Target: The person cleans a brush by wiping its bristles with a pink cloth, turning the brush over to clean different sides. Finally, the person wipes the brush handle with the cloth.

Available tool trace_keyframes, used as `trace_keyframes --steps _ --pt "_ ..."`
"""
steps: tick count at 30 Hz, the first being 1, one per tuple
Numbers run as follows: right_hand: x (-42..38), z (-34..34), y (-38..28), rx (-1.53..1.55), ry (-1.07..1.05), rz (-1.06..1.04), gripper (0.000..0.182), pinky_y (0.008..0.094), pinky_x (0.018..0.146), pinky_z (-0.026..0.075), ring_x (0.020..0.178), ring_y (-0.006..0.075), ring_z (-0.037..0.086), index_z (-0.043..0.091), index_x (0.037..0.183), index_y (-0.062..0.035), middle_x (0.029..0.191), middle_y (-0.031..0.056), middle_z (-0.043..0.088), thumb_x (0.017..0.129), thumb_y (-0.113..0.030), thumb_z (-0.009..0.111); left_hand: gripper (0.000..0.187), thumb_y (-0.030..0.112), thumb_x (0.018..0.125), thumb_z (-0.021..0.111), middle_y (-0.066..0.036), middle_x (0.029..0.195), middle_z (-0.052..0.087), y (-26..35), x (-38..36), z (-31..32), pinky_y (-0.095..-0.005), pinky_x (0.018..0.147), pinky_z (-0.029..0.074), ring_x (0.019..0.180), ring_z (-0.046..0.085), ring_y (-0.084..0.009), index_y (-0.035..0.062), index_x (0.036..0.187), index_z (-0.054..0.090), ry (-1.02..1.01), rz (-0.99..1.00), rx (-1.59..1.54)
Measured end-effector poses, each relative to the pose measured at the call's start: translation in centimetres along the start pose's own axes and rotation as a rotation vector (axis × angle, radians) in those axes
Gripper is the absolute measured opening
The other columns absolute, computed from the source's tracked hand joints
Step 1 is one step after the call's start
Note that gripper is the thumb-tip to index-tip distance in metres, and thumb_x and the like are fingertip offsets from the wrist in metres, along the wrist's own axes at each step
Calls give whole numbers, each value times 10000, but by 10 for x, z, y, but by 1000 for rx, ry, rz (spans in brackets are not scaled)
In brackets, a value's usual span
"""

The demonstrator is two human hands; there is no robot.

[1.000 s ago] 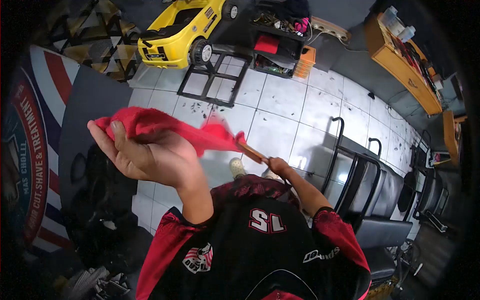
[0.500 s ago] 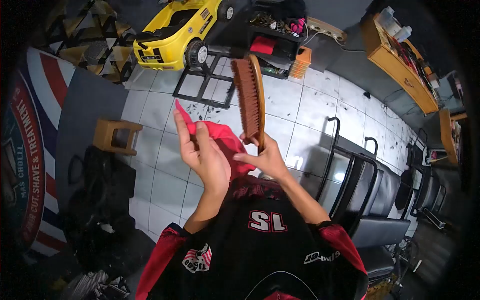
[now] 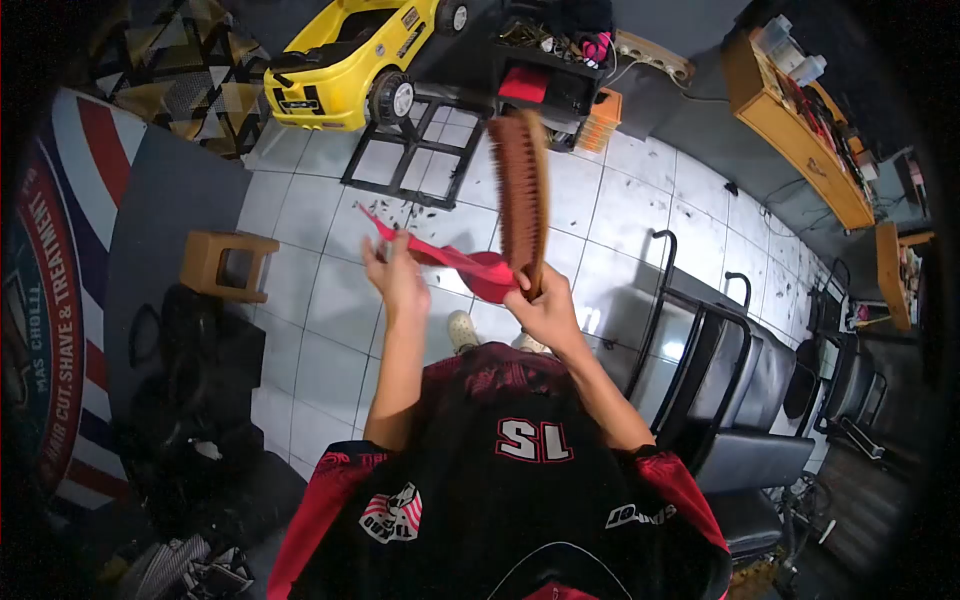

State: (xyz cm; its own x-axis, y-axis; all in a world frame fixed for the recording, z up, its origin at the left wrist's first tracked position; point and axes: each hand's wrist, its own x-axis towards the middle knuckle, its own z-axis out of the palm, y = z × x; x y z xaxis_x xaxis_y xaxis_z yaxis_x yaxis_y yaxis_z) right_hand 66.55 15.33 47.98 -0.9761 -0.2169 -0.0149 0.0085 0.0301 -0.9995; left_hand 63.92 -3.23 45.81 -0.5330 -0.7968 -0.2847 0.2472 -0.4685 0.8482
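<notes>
A long-bristled brush [image 3: 520, 190] with brown bristles and a wooden back stands upright in my right hand [image 3: 549, 312], which is closed round its lower end. The thumb of that hand also presses on the near end of a red cloth [image 3: 485, 272]. From there the cloth stretches left to my left hand [image 3: 402, 285], whose thumb and fingers pinch it near its far corner. The cloth's pointed tip sticks out beyond those fingers. Some of the left fingers are hidden behind the cloth.
A yellow toy car [image 3: 345, 65] and a black frame [image 3: 415, 150] are ahead on the tiled floor, among dark hair clippings. A brown stool [image 3: 228, 265] stands left, black padded chairs [image 3: 750, 380] right. A wooden counter [image 3: 800, 130] runs along the right wall.
The cloth, bunched over my left hand before, is now drawn out between both hands. My left hand has turned to pinch it. The brush has shifted slightly right.
</notes>
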Motion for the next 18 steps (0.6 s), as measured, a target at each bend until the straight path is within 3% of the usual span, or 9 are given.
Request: trace_keyframes --steps 3,4,5,7,8,10,13,14,18 --pt "-4 6 3 -119 -43 -29 143 247 471 340 524 94 353 419 690 -11 550 59 362 676 -44 557 309 -30 745 619 -86 807 569 -71 20 -44 -252 598 510 694 568 -172 -14 1015 470 139 -495 -161" --pt "-6 7 12 -171 -79 -17 154 297 489 372 499 184 428 436 720 5 572 125 410 677 -52 572 151 125 853 517 -89 932 574 -96 23 -58 -322 734 505 829 573 -208 13 954 522 155 -613 -94" --pt "-9 8 20 -197 -93 -36 159 315 502 380 518 225 451 441 729 7 588 137 429 677 -53 578 192 196 864 508 -78 938 576 -121 42 -84 -341 774 506 834 576 -215 22 943 524 94 -885 34" --pt "-17 8 29 -245 -114 -70 170 351 527 398 557 305 496 450 749 9 620 163 469 677 -56 590 245 254 851 532 -68 905 586 -92 -10 -56 -345 748 507 824 576 -208 32 954 534 -77 -1045 2" --pt "-20 7 27 -307 -135 -57 191 392 573 407 653 368 517 448 764 18 682 192 495 673 -46 603 252 264 846 541 -68 890 590 -82 -17 -51 -343 732 509 812 577 -205 35 951 540 -153 -1141 18" --pt "-25 3 30 -378 -151 -108 193 400 581 403 673 361 517 444 759 19 683 192 488 666 -36 604 266 284 835 558 -70 862 598 -73 -26 -43 -339 699 511 787 578 -200 42 945 552 -310 -1333 48" --pt "-31 -6 32 -443 -159 -174 190 419 605 407 708 361 511 447 751 21 693 192 494 653 -22 604 140 219 843 539 -56 809 586 -88 -26 -48 -330 613 532 714 592 -202 87 888 534 -528 -1475 134" --pt "-34 -8 27 -439 -140 -193 187 421 608 410 707 361 510 448 747 19 688 190 496 651 -21 604 127 235 844 533 -50 827 587 -102 -37 -54 -325 611 531 715 592 -200 111 870 536 -510 -1359 265" --pt "-41 -19 35 -541 -98 -142 180 428 611 421 709 355 514 459 744 14 674 184 507 648 -25 607 72 181 831 554 -42 799 590 -109 -55 -64 -296 563 526 680 594 -184 112 846 543 -461 -1405 327"
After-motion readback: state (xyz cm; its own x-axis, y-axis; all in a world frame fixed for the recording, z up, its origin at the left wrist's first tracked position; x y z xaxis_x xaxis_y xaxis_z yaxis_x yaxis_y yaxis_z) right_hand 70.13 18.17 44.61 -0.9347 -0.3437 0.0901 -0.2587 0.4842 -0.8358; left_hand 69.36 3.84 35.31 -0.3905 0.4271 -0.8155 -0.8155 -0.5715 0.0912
